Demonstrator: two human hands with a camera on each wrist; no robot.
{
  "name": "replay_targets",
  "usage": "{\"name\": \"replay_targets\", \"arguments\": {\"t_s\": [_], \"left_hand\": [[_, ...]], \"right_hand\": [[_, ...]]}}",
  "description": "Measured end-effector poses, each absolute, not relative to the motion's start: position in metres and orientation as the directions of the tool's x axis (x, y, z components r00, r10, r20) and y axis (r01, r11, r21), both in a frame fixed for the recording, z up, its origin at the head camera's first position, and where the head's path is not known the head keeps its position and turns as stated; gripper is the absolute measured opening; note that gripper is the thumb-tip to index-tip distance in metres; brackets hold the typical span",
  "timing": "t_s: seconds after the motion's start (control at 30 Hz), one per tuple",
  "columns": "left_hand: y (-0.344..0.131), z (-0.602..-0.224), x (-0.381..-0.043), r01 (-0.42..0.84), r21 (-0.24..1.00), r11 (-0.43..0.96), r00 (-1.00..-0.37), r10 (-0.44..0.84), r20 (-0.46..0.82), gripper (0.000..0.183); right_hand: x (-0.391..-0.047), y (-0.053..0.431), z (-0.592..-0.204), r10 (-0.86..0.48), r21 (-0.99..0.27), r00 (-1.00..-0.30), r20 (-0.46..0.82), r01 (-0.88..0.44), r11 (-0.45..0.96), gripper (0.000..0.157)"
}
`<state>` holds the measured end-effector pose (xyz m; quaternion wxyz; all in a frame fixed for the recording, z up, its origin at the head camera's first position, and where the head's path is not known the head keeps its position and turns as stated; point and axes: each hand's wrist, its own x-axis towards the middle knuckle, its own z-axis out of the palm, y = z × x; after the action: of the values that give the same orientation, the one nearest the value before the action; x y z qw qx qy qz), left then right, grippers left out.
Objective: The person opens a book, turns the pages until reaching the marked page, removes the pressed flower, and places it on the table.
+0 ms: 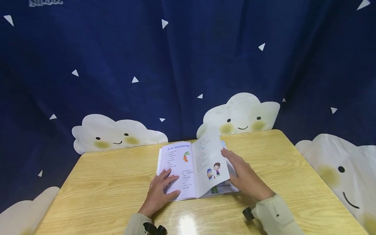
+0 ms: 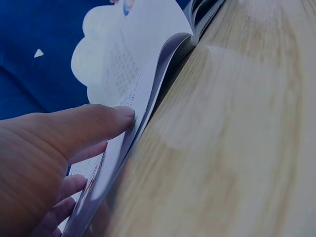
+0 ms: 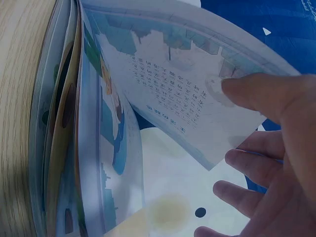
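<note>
1. The book lies open on the table, before a blue curtain.
2. The left hand, fingers spread, rests on the left page.
3. The right hand pinches a raised page near its outer edge.

In the head view, the lifted page hides most of the page beneath, and the print on the left page is too small to read. The bottom edge cuts off the counter and both sleeves; the wrist views crop the left hand and right hand.
</note>
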<state>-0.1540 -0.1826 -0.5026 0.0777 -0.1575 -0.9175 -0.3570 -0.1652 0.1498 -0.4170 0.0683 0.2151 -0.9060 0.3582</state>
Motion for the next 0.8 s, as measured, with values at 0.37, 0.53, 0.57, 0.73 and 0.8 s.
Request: {"name": "replay_targets", "arguments": {"t_s": [0.37,0.53,0.57,0.73,0.8], "left_hand": [[-0.173,-0.507,-0.158,0.328,0.633,0.701,-0.944,0.226,0.238,0.051],[-0.169,-0.505,-0.157,0.312,0.643,0.699,-0.950,0.220,0.221,0.051],[-0.169,-0.505,-0.158,0.302,0.645,0.702,-0.953,0.217,0.210,0.051],[-0.164,-0.507,-0.159,0.296,0.649,0.701,-0.955,0.220,0.199,0.051],[-0.161,-0.508,-0.161,0.315,0.645,0.696,-0.949,0.232,0.212,0.051]], "right_hand": [[-0.174,0.154,-0.427,-0.321,-0.670,-0.899,0.299,-0.437,0.599,0.073],[-0.177,0.145,-0.435,-0.394,-0.674,-0.847,0.358,-0.526,0.518,0.062],[-0.178,0.143,-0.437,-0.410,-0.670,-0.836,0.364,-0.541,0.509,0.060],[-0.181,0.128,-0.443,-0.497,-0.684,-0.794,0.351,-0.580,0.443,0.052],[-0.182,0.123,-0.445,-0.514,-0.696,-0.793,0.328,-0.570,0.436,0.048]]}}
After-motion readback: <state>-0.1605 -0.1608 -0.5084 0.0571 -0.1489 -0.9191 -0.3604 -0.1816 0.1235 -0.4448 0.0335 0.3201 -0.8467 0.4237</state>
